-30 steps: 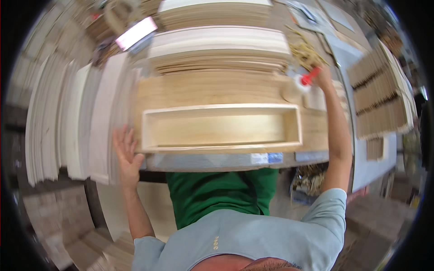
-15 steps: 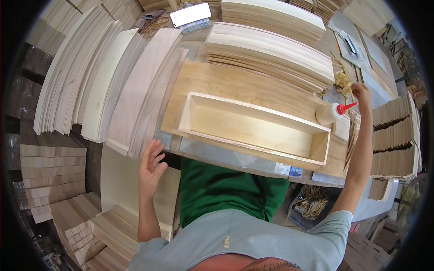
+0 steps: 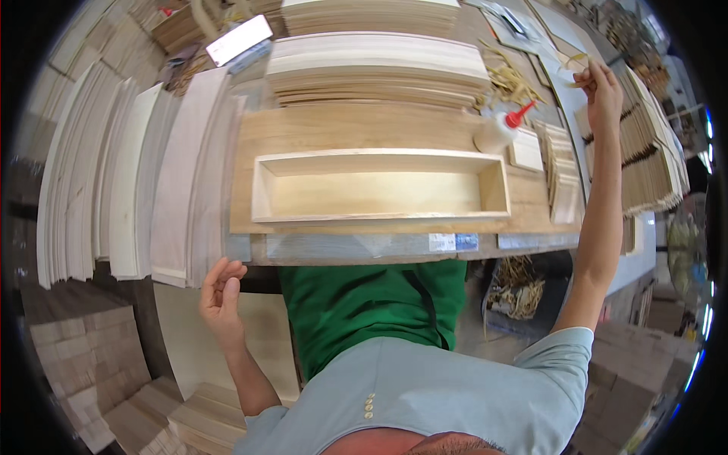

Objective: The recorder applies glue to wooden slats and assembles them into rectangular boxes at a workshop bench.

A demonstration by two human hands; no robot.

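Note:
An open, shallow, long wooden box lies on a plywood board in front of me. Far out to the right, my right hand is raised with its fingers pinched on a thin yellow strip. My left hand hovers off the bench's front edge, below the pale boards, its fingers loosely bent and apart with nothing in them. Behind the box's right end stands a white glue bottle with a red nozzle. A tangle of yellow strips lies beyond the bottle.
Long thin boards stand in rows on the left. More boards are stacked behind the plywood. Small wooden pieces lie right of the bottle, with panel stacks farther right. A bin of strips sits below the bench.
The view has turned, so the box now looks level. My right hand has moved from near the bottle and yellow tangle outward to the right, with a yellow strip now showing. My left hand stays empty.

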